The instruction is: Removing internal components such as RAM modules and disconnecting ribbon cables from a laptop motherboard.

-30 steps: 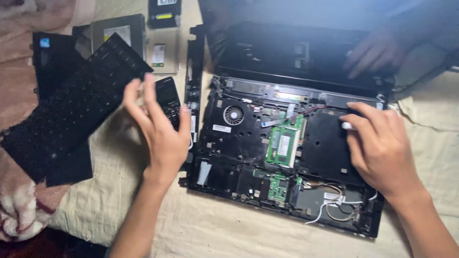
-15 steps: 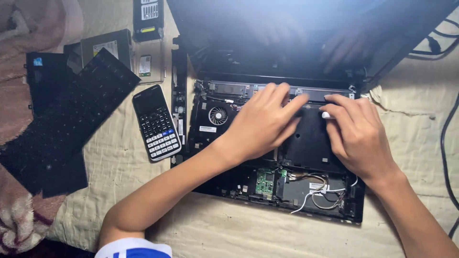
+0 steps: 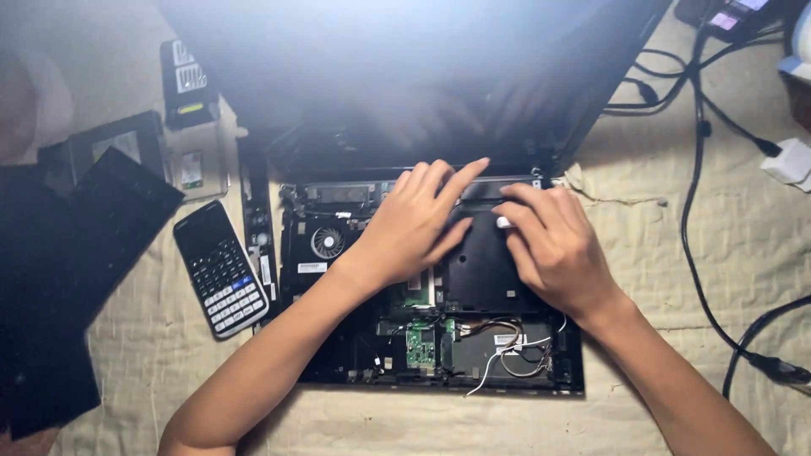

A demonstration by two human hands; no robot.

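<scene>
While the opened laptop (image 3: 431, 338) lies on a cloth (image 3: 676, 279), its black panel (image 3: 481, 262) sits under both hands: the left hand (image 3: 414, 224) rests flat with fingers spread, and the right hand (image 3: 553, 245) presses down, fingers together. A fan (image 3: 328, 242) shows leftward; a calculator (image 3: 221, 268) lies beyond.

the opened laptop (image 3: 439, 338) lies flat on a cream cloth, keyboard cover off, lid tilted back; its insides show a round fan at the left, a green circuit board and loose white wires near the front, and a black rectangular drive bay (image 3: 481, 270) at middle
</scene>
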